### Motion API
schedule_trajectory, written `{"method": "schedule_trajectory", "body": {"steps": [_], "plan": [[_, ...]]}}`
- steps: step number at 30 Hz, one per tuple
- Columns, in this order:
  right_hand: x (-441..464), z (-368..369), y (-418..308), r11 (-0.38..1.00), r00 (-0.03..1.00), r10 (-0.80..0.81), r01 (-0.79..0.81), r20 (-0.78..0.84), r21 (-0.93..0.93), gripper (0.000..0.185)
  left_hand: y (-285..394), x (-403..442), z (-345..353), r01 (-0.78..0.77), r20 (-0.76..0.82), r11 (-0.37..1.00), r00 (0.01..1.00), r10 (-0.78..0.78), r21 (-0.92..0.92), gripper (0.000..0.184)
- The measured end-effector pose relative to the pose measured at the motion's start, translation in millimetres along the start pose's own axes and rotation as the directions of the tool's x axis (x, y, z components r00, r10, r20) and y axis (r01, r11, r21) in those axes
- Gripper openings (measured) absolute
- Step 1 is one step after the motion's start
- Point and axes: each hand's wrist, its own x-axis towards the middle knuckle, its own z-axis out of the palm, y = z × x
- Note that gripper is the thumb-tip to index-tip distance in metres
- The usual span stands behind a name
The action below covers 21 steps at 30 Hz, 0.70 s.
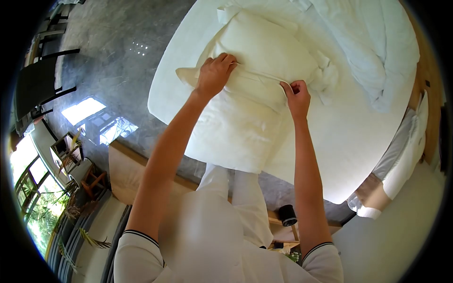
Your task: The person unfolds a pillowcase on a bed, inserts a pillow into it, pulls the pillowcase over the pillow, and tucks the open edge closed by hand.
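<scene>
A white pillow lies on the bed, partly covered by a white pillowcase that reaches toward my body. My left hand has its fingers curled over the pillowcase's edge on the left side. On the right side, my right hand pinches the same fabric between thumb and fingers. The cloth edge runs in a taut fold between both hands. A loose flap of cloth sticks out left of my left hand. My fingertips are partly hidden by the fabric.
The bed's white sheet spreads under the pillow, with a rumpled duvet at the far right. A dark chair stands on the grey floor to the left. Close to my legs are a wooden panel and a black cylindrical object.
</scene>
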Motion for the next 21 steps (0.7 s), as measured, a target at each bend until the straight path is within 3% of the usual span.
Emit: {"method": "schedule_trajectory", "body": {"steps": [1,2,3,4,5,6,7,8,9,10,12,13,15,16,17,18,19,21], "plan": [[3,7,8,1.000,1.000,0.000,0.000,0.001,0.000,0.038,-3,3,5,-0.005,-0.029,0.997,1.000,0.007,0.071,0.012],[3,11,17,0.994,0.991,-0.107,0.105,-0.079,-0.024,0.044,-5,-3,7,-0.004,-0.026,0.998,1.000,0.006,0.069,0.012],[3,15,28,0.977,0.964,-0.213,0.206,-0.156,-0.058,0.051,1,-9,3,-0.020,-0.119,0.991,0.992,0.036,0.132,0.013],[2,18,40,0.977,0.965,-0.210,0.203,-0.158,-0.060,0.051,3,-12,2,-0.032,-0.210,0.980,0.975,0.074,0.196,0.014],[-1,22,51,0.990,0.951,-0.138,0.129,-0.278,-0.052,0.062,-8,-24,8,0.021,-0.101,0.989,0.995,-0.006,0.149,0.031],[-2,26,58,0.998,0.917,-0.066,0.058,-0.393,-0.032,0.074,-9,-33,8,0.019,-0.101,0.988,0.995,-0.004,0.152,0.031],[-1,29,65,0.998,0.917,-0.064,0.058,-0.394,-0.027,0.074,-7,-44,6,0.153,-0.120,0.981,0.983,-0.138,0.124,0.042],[0,30,72,0.964,0.961,0.252,-0.238,-0.115,0.121,0.086,-7,-50,7,0.282,-0.134,0.955,0.954,-0.269,0.090,0.052],[0,27,71,0.826,0.840,0.505,-0.537,0.200,0.170,0.097,-11,-51,7,0.315,-0.146,0.935,0.945,-0.293,0.165,0.065],[1,24,69,0.827,0.841,0.505,-0.536,0.194,0.172,0.097,-15,-46,11,0.311,-0.146,0.937,0.946,-0.289,0.161,0.065],[0,25,64,0.850,0.855,0.443,-0.496,0.270,0.177,0.092,-23,-40,15,0.570,0.197,0.810,0.817,-0.542,-0.136,0.064],[-3,26,60,0.849,0.852,0.446,-0.499,0.273,0.172,0.092,-30,-37,21,0.533,0.226,0.838,0.836,-0.501,-0.114,0.064],[-5,25,50,0.771,0.900,0.343,-0.434,0.270,0.465,0.079,-35,-33,29,0.525,0.211,0.835,0.846,-0.490,-0.164,0.064],[-7,21,45,0.771,0.900,0.342,-0.433,0.270,0.467,0.079,-35,-31,31,0.508,0.191,0.834,0.860,-0.474,-0.216,0.065],[-9,17,40,0.679,0.859,0.399,-0.512,0.321,0.527,0.075,-37,-31,32,0.504,0.187,0.836,0.862,-0.472,-0.215,0.065],[-12,12,38,0.575,0.812,0.448,-0.582,0.374,0.575,0.071,-32,-28,26,0.582,0.238,0.763,0.812,-0.533,-0.280,0.064],[-14,5,45,0.576,0.812,0.448,-0.582,0.374,0.574,0.071,-27,-29,22,0.657,0.297,0.674,0.754,-0.586,-0.338,0.063],[-21,-10,56,0.396,0.881,0.244,-0.472,0.405,0.788,0.073,-16,-31,16,0.676,0.329,0.630,0.736,-0.591,-0.381,0.062]]}}
